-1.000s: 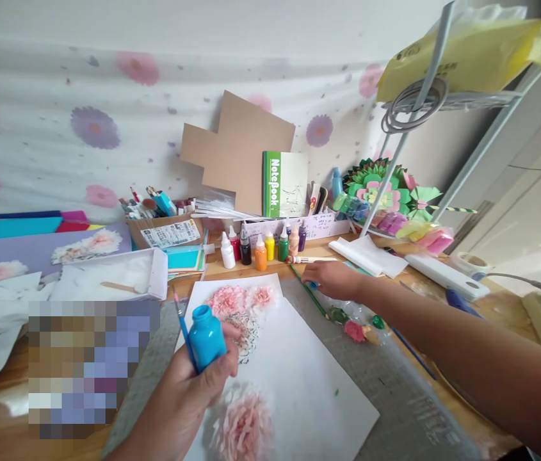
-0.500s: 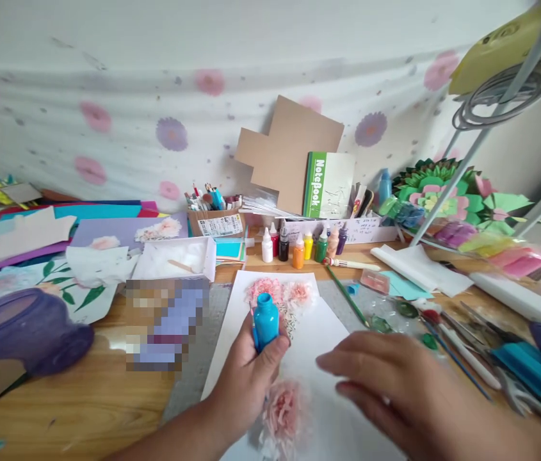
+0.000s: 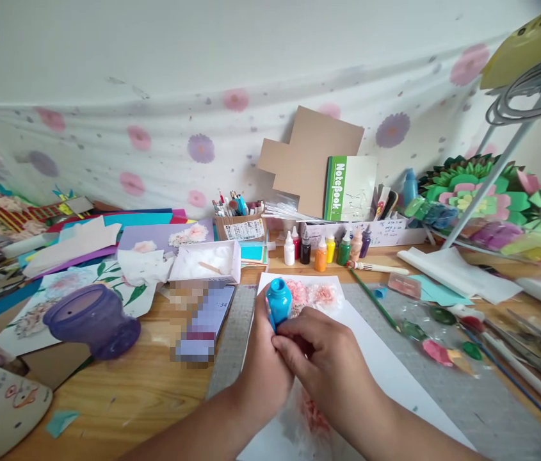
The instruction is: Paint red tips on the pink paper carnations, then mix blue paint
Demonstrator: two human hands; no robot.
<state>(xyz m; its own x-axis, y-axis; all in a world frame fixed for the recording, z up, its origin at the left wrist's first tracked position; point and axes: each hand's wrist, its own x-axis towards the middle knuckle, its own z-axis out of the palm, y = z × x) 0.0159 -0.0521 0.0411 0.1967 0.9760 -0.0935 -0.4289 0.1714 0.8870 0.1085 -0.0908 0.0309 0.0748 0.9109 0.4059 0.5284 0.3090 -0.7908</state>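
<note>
Upright over the white paper is a small blue bottle with an uncovered mouth. My left hand is wrapped around its lower part. Against the bottle's lower right side, my right hand has its fingers curled and pressed together. Whatever lies between those fingertips is hidden. Beneath both hands lies the white paper, with a pink paper flower near its far edge. Another pink flower shows partly below my right hand, blurred.
Several small paint bottles stand in a row at the back, before a green-and-white notebook. A purple vase lies left, near a phone. A brush, scissors and tools lie right.
My right hand has moved left from beside the bottle to touch it, its fingers now closed. The left hand still holds the bottle. The view has swung left, so things appear shifted right.
</note>
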